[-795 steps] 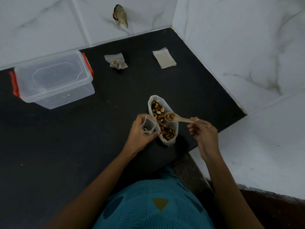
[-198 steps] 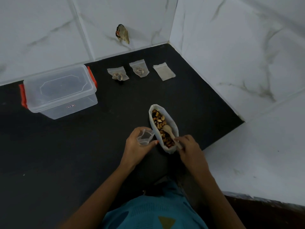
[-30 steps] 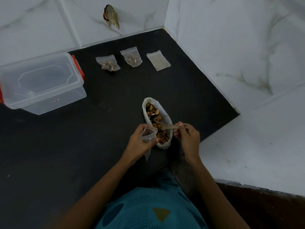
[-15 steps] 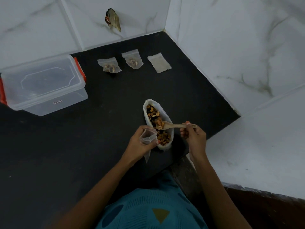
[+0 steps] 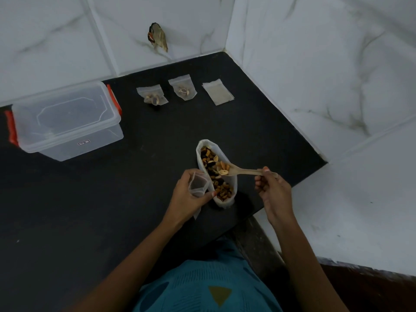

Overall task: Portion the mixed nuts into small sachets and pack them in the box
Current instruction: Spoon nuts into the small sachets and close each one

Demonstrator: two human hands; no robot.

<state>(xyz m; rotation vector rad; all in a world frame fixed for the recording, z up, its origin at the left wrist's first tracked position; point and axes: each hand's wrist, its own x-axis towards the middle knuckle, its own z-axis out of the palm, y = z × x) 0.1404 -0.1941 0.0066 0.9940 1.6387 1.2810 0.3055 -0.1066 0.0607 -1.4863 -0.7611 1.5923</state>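
Filling a sachet, low centre of frame: the right grip (image 5: pixel 272 190) pinches a spoon (image 5: pixel 242 171) heaped with nuts (image 5: pixel 222 168) above the bag (image 5: pixel 225 202), the left grip (image 5: pixel 188 200) holds an open sachet (image 5: pixel 198 183) just left of it, so the spoonful likely needs tipping squarely into that narrow mouth

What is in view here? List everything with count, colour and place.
Lidded clear plastic box with red latches: one, far left of counter.
Filled small plastic sachets: two, translucent, side by side near back wall.
Flat empty sachet: one, pale, right of those.
Open white bag of mixed nuts: one, near edge.
Pale wooden spoon: one, nut-loaded, above bag.
Open small sachet: one, translucent, beside bag.
Black counter: one.
Hands: two; left hand holds open sachet, right hand pinches spoon handle.
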